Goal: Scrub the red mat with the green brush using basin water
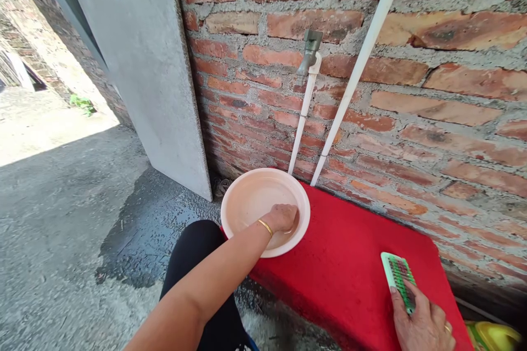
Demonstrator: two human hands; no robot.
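Observation:
My left hand (284,217) reaches down into a pale pink plastic basin (228,219) holding shallow, slightly cloudy water. Its fingers are curled closed at the basin's right inner side, and whatever they hold is hidden. A gold bangle circles that wrist. At the lower right, my right hand (424,318) grips the near end of a scrubbing brush (397,274), thumb on one side and fingers on the other. The brush has a pale green body, and its green and dark reddish bristles face up. Both basin and brush are at a red bench (341,252).
Behind the bench rises a brick wall (263,55) with a tap (308,52) and white pipes (358,77). A grey slab (140,66) leans at the left, above wet concrete floor (140,230). Something yellow (496,335) sits low at the right corner.

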